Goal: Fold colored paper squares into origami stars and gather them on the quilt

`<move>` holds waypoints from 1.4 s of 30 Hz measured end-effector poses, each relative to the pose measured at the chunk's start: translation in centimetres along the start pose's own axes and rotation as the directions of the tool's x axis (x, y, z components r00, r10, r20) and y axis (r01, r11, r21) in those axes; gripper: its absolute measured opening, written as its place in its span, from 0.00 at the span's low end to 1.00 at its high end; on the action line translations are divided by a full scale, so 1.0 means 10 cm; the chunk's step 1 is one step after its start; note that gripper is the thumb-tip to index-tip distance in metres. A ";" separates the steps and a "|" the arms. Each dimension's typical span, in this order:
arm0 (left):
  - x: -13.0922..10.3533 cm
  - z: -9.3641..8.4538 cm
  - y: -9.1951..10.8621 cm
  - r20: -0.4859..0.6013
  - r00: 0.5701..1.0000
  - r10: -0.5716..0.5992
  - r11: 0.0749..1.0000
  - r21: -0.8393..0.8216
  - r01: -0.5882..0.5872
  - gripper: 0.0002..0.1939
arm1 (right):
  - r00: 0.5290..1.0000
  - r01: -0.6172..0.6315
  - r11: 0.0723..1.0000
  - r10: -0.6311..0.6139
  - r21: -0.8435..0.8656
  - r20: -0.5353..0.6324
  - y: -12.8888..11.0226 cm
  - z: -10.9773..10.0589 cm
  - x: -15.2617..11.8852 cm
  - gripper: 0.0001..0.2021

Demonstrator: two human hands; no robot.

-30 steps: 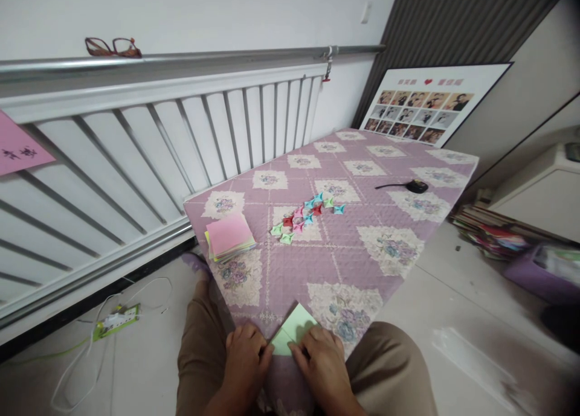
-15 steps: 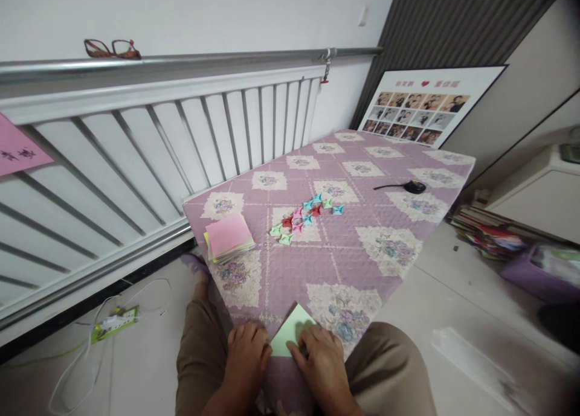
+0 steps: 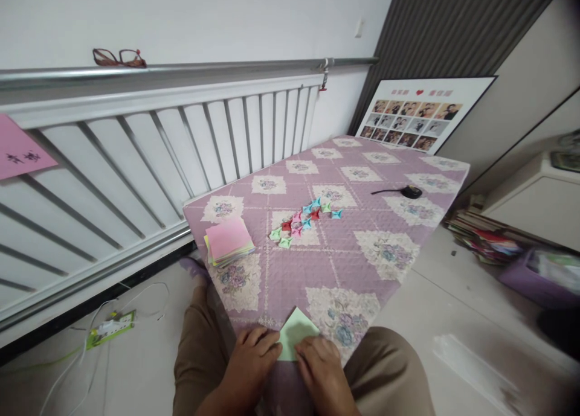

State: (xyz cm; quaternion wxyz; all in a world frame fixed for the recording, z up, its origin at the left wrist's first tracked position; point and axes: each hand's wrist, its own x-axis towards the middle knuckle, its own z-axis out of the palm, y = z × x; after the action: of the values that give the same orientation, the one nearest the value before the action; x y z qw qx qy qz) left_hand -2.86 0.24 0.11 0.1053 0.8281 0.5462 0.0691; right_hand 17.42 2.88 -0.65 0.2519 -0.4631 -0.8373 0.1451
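Observation:
A light green sheet of paper, its visible part a triangle pointing away from me, lies at the near edge of the table. My left hand holds its left corner down, fingers curled over the edge. On the right side, my right hand presses the paper with bent fingers, covering that corner. Farther up the cloth stands a cluster of small folded paper pieces in blue, red, pink and green. To their left lies a stack of square paper, pink on top with yellow and green edges below.
A floral purple cloth covers the table. A black object with a thin stem lies toward its right side. Beyond the left edge is a white radiator; a photo board leans at the far end. A power strip sits on the floor.
My left hand has shifted right onto the paper's left corner. My right hand has slid slightly right, its fingers now flatter on the paper. The view has tilted slightly.

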 end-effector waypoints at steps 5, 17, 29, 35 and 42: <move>0.06 0.00 -0.06 -0.008 0.996 0.090 0.995 0.050 -0.090 0.15 | 0.992 0.023 1.000 -0.022 -0.006 0.128 -0.11 0.07 0.04 0.15; 0.06 0.32 -0.14 -0.265 0.950 0.165 0.979 0.159 -0.126 0.11 | 0.991 0.131 0.984 -0.134 -0.123 -0.014 0.06 0.28 -0.01 0.07; 0.12 -0.37 -0.03 -0.301 0.953 0.045 0.978 -0.182 -0.104 0.09 | 0.984 0.173 0.980 -0.176 -0.096 -0.019 -0.20 -0.06 0.20 0.06; 0.15 -1.18 -0.02 -0.480 0.862 -0.163 0.828 -0.542 -0.145 0.10 | 0.998 -0.058 0.932 0.060 0.358 0.006 -0.47 -0.35 0.46 0.10; 0.17 -0.96 -0.14 -0.501 0.769 -0.398 0.809 -0.586 0.036 0.09 | 0.838 -0.496 0.441 0.469 0.748 0.279 -0.20 -0.24 0.58 0.12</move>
State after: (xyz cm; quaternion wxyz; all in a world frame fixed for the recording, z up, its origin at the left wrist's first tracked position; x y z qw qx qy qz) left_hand -5.62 3.26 9.11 0.1645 0.6244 0.6037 0.4676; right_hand 14.73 6.80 3.96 0.3665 -0.5165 -0.5181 0.5749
